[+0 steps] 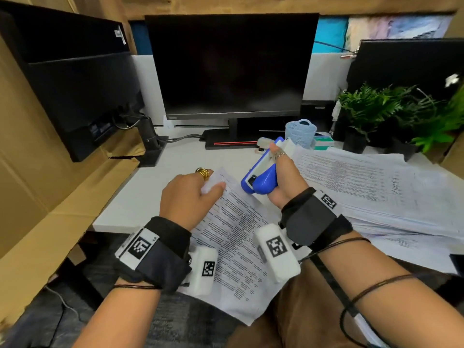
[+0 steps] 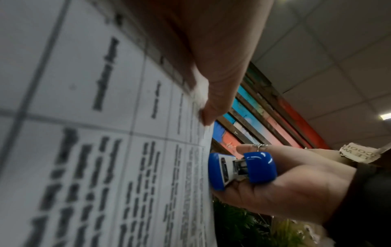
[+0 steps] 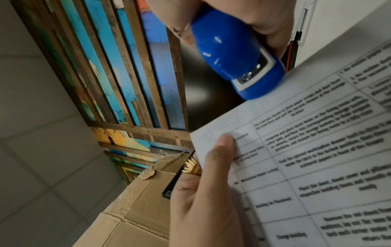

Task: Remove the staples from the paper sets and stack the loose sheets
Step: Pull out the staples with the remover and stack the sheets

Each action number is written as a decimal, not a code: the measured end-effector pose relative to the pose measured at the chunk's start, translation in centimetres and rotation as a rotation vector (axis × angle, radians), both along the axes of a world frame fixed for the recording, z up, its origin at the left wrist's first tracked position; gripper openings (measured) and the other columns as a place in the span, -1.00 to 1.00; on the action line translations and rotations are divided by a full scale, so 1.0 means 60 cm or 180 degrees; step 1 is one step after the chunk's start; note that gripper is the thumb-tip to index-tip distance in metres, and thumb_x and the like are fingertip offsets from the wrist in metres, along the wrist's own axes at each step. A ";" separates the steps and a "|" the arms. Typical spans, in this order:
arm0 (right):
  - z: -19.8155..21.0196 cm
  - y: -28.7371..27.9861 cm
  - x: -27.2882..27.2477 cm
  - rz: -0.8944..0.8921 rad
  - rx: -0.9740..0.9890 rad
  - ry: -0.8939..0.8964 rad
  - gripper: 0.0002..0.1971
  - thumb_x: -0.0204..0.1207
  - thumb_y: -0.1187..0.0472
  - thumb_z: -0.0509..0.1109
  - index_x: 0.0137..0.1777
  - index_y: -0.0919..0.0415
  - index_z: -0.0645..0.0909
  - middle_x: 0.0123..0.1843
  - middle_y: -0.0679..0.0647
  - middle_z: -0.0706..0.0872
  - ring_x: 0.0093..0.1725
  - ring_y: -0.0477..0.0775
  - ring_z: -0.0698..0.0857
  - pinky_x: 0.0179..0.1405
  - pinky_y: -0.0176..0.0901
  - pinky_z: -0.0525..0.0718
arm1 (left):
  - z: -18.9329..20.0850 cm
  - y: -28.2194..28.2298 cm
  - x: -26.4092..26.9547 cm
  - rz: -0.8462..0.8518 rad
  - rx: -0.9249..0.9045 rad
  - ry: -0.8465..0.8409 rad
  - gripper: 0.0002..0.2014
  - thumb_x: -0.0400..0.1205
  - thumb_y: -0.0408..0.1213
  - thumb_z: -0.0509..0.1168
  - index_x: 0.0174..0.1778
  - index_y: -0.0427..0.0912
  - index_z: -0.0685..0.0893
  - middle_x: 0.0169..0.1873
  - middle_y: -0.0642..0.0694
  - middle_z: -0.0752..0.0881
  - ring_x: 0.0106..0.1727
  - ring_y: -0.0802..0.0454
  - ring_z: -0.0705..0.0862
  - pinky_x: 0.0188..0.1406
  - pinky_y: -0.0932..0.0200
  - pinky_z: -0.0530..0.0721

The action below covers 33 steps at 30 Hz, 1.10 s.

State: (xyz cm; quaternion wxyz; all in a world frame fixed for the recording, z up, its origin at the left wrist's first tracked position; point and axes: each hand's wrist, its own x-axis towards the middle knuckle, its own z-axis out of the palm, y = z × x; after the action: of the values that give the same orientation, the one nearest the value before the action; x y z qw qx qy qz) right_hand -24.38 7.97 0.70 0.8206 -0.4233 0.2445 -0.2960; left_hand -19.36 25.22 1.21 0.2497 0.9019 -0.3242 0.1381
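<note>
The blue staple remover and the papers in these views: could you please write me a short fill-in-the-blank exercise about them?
1. The blue staple remover is gripped by the person's ____ hand.
2. The left hand pinches the printed paper set near its top ____.
3. A gold ____ sits on a finger of the left hand.
4. The pile of loose sheets lies on the desk to the person's ____.

Missing words: right; corner; ring; right
</note>
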 end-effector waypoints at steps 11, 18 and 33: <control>0.011 0.013 -0.028 -0.0709 -0.0205 -0.0371 -0.87 0.56 0.10 0.38 0.07 0.03 0.56 -0.17 -0.10 0.62 -0.15 -0.16 0.60 -0.07 -0.21 0.62 | 0.020 -0.015 -0.024 -0.0354 -0.0460 -0.0214 -0.49 0.49 0.20 0.16 -0.33 -0.25 0.62 -0.45 -0.19 0.66 -0.41 -0.04 0.57 -0.45 0.09 0.50; 0.022 0.038 -0.023 -0.0711 -0.0245 -0.0348 -0.48 0.19 -0.20 0.50 0.04 0.13 0.63 -0.08 0.14 0.67 0.15 0.33 0.67 0.28 0.31 0.59 | 0.030 -0.019 -0.048 -0.0615 -0.0991 -0.0071 -0.46 0.51 0.00 0.39 -0.65 -0.09 0.26 -0.72 0.05 0.27 -0.63 0.10 0.29 -0.59 0.19 0.15; 0.029 0.061 -0.038 -0.0267 -0.0743 -0.0372 -0.25 0.11 -0.22 0.47 0.17 0.32 0.50 -0.24 0.19 0.54 -0.23 0.20 0.63 -0.22 0.04 0.72 | 0.018 -0.033 -0.070 -0.1323 -0.1218 0.0349 -0.92 0.49 -0.25 0.47 -0.21 -0.19 0.77 -0.33 0.21 0.70 -0.13 0.28 0.67 -0.16 0.60 0.50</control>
State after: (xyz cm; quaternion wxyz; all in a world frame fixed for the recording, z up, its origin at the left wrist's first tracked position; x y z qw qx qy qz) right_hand -26.63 11.66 2.42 0.7655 -0.4874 0.1777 -0.3806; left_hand -23.58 23.26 2.32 0.4554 0.7588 -0.4562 0.0937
